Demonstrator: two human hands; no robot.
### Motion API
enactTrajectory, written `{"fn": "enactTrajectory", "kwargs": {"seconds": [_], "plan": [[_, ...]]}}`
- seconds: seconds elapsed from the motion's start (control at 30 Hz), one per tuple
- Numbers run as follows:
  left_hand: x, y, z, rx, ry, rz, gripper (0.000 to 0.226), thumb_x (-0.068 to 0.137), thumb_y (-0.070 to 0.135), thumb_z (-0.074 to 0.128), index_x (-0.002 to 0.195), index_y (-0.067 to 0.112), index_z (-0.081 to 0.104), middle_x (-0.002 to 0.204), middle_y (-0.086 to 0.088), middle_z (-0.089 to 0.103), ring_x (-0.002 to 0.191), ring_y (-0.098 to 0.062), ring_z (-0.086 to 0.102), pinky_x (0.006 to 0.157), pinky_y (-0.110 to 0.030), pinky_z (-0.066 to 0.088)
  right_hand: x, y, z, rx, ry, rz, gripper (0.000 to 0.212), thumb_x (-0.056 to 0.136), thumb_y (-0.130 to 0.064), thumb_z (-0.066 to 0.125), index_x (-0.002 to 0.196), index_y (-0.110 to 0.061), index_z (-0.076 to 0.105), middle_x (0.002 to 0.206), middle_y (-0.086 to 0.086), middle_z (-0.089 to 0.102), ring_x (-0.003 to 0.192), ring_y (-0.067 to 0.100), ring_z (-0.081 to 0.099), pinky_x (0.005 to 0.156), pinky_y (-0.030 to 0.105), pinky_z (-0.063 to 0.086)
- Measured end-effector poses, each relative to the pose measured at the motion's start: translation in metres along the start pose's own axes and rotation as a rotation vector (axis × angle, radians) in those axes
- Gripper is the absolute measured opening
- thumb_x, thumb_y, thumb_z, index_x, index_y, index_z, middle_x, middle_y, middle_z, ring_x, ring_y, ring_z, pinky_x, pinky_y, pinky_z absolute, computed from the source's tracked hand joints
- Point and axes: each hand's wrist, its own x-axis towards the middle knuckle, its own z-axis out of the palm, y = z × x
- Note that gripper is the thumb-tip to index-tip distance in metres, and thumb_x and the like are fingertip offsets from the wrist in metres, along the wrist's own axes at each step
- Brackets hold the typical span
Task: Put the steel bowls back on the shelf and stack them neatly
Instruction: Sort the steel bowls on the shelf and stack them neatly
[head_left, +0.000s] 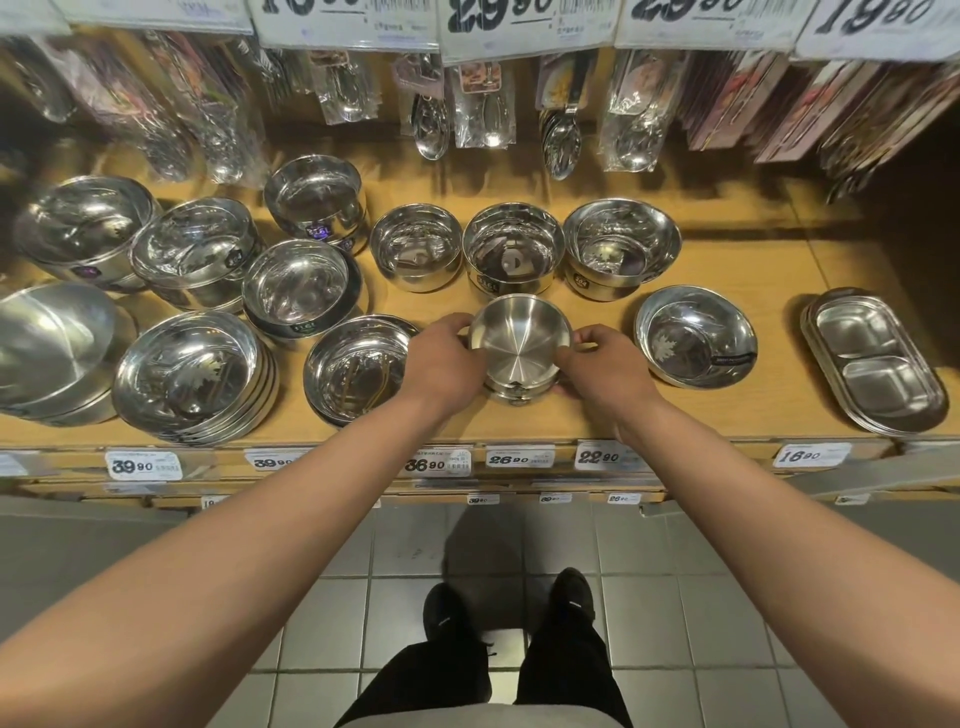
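A small steel bowl (521, 347) is gripped on both sides, the left hand (448, 359) and right hand (602, 366) curled closed around its rim, atop a short stack at the near edge of a wooden shelf (727, 415), between wider bowl stacks left and right.

1. The hands (452, 358) are covering both sides of the small steel bowl (521, 347), so the stack beneath it is showing only as a sliver.
2. The top edge is cutting off the hanging price cards (493, 21).
3. The left edge is cropping a large bowl (47, 348).
4. The small print on the shelf price labels (439, 462) is staying too tiny to read.
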Motion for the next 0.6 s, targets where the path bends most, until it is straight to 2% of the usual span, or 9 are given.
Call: {"fn": "enactTrajectory", "kwargs": {"seconds": [0.1, 0.2, 0.23, 0.33, 0.37, 0.43, 0.47, 0.53, 0.6], "plan": [[-0.001, 0.004, -0.001, -0.05, -0.001, -0.045, 0.047, 0.093, 0.011, 0.06, 0.14, 0.014, 0.058, 0.078, 0.008, 0.064, 0.057, -0.003, 0.058, 0.039, -0.006, 0.038, 0.006, 0.0, 0.0, 0.014, -0.022, 0.003, 0.012, 0.09, -0.015, 0.069, 0.085, -0.02, 0.059, 0.078, -0.001, 0.068, 0.063, 0.014, 0.07, 0.077, 0.038, 0.064], [-0.003, 0.009, -0.001, -0.087, 0.004, -0.082, 0.046, 0.092, 0.016, 0.064, 0.138, 0.012, 0.06, 0.078, 0.007, 0.066, 0.047, 0.001, 0.058, 0.037, -0.011, 0.04, 0.009, -0.001, -0.003, 0.017, -0.033, -0.034, 0.011, 0.089, -0.018, 0.07, 0.084, -0.02, 0.061, 0.076, -0.004, 0.067, 0.052, -0.001, 0.065, 0.052, 0.018, 0.054], [-0.003, 0.011, -0.001, -0.089, 0.007, -0.099, 0.046, 0.092, 0.019, 0.065, 0.137, 0.013, 0.059, 0.079, 0.007, 0.067, 0.047, 0.001, 0.058, 0.036, -0.011, 0.041, 0.01, -0.001, -0.005, 0.031, -0.056, -0.027, 0.009, 0.089, -0.02, 0.071, 0.086, -0.019, 0.063, 0.08, -0.002, 0.069, 0.057, -0.001, 0.066, 0.051, 0.016, 0.052], [-0.006, 0.014, -0.003, -0.104, 0.029, -0.163, 0.056, 0.092, 0.029, 0.067, 0.144, 0.013, 0.052, 0.1, 0.005, 0.069, 0.067, -0.006, 0.064, 0.042, -0.012, 0.044, 0.008, 0.003, -0.023, 0.068, -0.129, 0.027, 0.015, 0.092, -0.029, 0.07, 0.101, -0.017, 0.068, 0.105, 0.001, 0.071, 0.092, 0.011, 0.071, 0.068, 0.023, 0.061], [-0.008, 0.014, -0.005, -0.091, 0.045, -0.174, 0.058, 0.092, 0.032, 0.067, 0.145, 0.012, 0.051, 0.109, 0.003, 0.068, 0.074, -0.006, 0.063, 0.048, -0.012, 0.044, 0.007, 0.004, -0.035, 0.062, -0.123, 0.023, 0.019, 0.093, -0.032, 0.07, 0.104, -0.017, 0.069, 0.107, -0.001, 0.07, 0.092, 0.01, 0.07, 0.065, 0.018, 0.059], [-0.014, 0.015, -0.008, -0.036, 0.097, -0.176, 0.054, 0.093, 0.03, 0.065, 0.142, 0.012, 0.054, 0.118, 0.001, 0.067, 0.086, -0.009, 0.061, 0.067, -0.016, 0.043, 0.006, 0.01, -0.064, -0.01, -0.039, -0.049, 0.016, 0.093, -0.029, 0.067, 0.105, -0.018, 0.071, 0.098, -0.007, 0.071, 0.079, 0.004, 0.068, 0.057, 0.011, 0.05], [-0.017, 0.016, -0.009, -0.006, 0.126, -0.172, 0.05, 0.093, 0.029, 0.065, 0.139, 0.012, 0.056, 0.115, 0.002, 0.067, 0.092, -0.012, 0.061, 0.076, -0.021, 0.044, 0.008, 0.014, -0.081, -0.077, 0.046, -0.101, 0.011, 0.093, -0.025, 0.064, 0.1, -0.02, 0.072, 0.09, -0.009, 0.071, 0.076, 0.005, 0.067, 0.06, 0.012, 0.046], [-0.025, 0.02, -0.008, 0.011, 0.193, -0.161, 0.04, 0.092, 0.026, 0.064, 0.13, 0.012, 0.062, 0.1, 0.008, 0.066, 0.1, -0.018, 0.062, 0.087, -0.028, 0.045, 0.014, 0.019, -0.117, -0.208, 0.245, -0.165, 0.011, 0.093, -0.019, 0.061, 0.097, -0.022, 0.071, 0.084, -0.009, 0.067, 0.084, 0.016, 0.064, 0.069, 0.021, 0.039], [-0.032, 0.028, -0.003, -0.006, 0.287, -0.147, 0.031, 0.091, 0.021, 0.064, 0.122, 0.013, 0.066, 0.089, 0.013, 0.062, 0.098, -0.019, 0.063, 0.088, -0.029, 0.047, 0.029, 0.025, -0.15, -0.269, 0.38, -0.153, 0.021, 0.094, -0.02, 0.064, 0.112, -0.013, 0.071, 0.095, 0.0, 0.067, 0.096, 0.025, 0.063, 0.075, 0.023, 0.037]]}}
